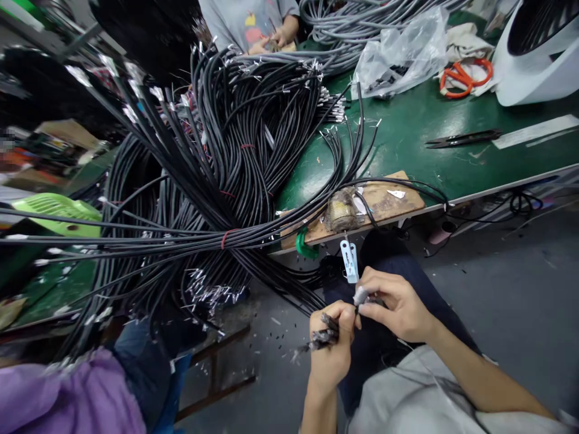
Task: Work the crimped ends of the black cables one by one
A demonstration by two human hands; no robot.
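My left hand (332,346) is closed in a fist round several dark cable ends (324,336) with frayed grey tips, held over my lap. Close against it, my right hand (398,304) pinches a small grey frayed piece (360,296) between thumb and fingers. Just above both hands a light blue clip (349,260) hangs from a rod at the table edge. Beyond it, a brown worn block (341,211) sits on a wooden board (398,199).
Bundles of black cables (253,138) cover the left of the green table (407,144). Scissors with orange handles (465,78), dark pliers (465,138), a plastic bag (402,54) and a white fan (538,66) lie right. Other people sit opposite and at lower left.
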